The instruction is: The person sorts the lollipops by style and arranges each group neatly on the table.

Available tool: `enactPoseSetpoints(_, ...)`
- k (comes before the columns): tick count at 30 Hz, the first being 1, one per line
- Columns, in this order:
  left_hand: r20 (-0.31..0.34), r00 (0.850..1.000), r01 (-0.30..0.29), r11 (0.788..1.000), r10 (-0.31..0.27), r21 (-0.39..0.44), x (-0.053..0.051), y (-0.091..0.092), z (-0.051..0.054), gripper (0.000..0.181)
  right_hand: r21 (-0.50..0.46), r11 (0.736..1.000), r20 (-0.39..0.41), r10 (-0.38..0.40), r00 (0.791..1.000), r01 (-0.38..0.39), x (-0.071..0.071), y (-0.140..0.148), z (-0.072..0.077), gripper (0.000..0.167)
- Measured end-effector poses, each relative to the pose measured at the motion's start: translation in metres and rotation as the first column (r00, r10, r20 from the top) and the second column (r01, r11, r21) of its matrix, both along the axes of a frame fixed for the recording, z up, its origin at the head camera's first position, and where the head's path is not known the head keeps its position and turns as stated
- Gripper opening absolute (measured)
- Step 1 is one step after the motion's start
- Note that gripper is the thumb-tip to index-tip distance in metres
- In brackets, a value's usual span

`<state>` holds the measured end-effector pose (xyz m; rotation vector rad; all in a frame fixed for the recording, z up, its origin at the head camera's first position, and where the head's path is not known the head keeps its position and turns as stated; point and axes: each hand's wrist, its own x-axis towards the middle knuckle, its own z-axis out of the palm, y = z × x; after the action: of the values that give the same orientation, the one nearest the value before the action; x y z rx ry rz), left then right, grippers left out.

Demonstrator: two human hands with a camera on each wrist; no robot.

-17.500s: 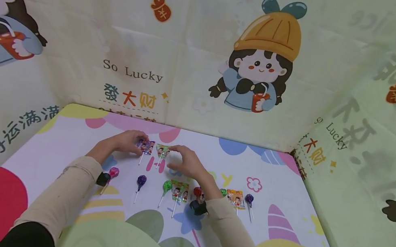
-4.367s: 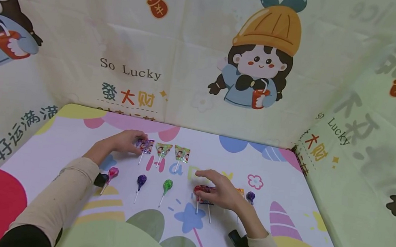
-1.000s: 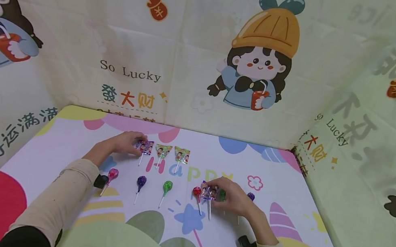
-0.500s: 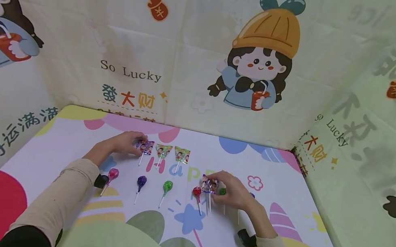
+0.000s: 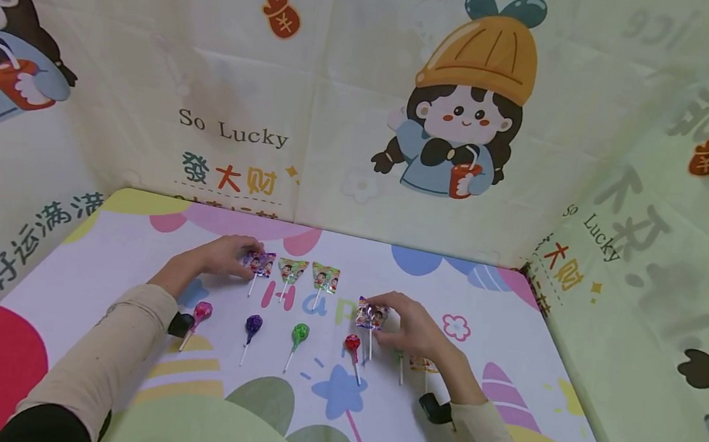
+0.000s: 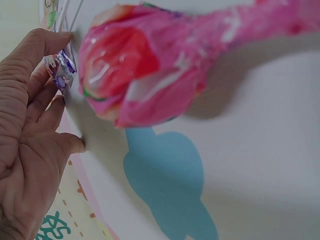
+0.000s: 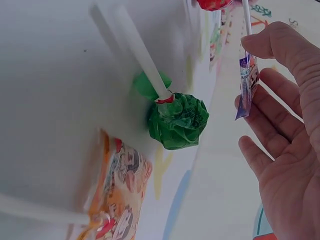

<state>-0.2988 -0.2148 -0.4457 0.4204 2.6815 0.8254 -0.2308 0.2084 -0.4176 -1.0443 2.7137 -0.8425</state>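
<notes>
Over a brightly printed tabletop [image 5: 438,296], a person's right hand [image 5: 413,327] pinches a purple flat-wrapped lollipop [image 5: 371,315] between thumb and fingers, just beyond a red lollipop [image 5: 351,344]. A light grip on the wrapper's edge, with the stick kept clear of its neighbor, looks wisest. The left hand [image 5: 220,257] brackets a second purple packet [image 5: 263,264] with curved fingers; whether they pinch it cannot be told. Beside it, two green packets [image 5: 325,277] flash glossy film, flat and crinkle-edged, in contrast to the round, tightly twisted wrappers of the pink [image 6: 130,75] and green lollipops [image 7: 179,121].
</notes>
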Motion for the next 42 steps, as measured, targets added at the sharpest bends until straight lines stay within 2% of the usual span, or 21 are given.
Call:
enactPoseSetpoints(17,0.010,1.000,0.006,1.000,-0.007,0.018,0.000,-0.003,-0.002,0.064,0.022,0.998,0.008,-0.056,0.998,0.056,-0.025,-0.014,-0.008,0.056)
enactPoseSetpoints(28,-0.002,1.000,0.012,1.000,-0.012,0.019,0.000,-0.002,0.000,0.063,0.024,0.998,0.008,-0.055,0.998,0.055,-0.041,-0.023,-0.011,0.057)
enactPoseSetpoints(35,0.003,1.000,0.009,1.000,-0.009,0.021,0.000,-0.002,0.000,0.063,0.064,0.997,-0.028,-0.035,0.999,0.037,-0.052,-0.028,-0.013,0.058)
enactPoseSetpoints(42,-0.002,1.000,0.012,1.000,-0.012,0.014,0.000,-0.002,0.000,0.065,0.107,0.993,0.027,-0.057,0.998,0.054,-0.059,-0.034,-0.011,0.057)
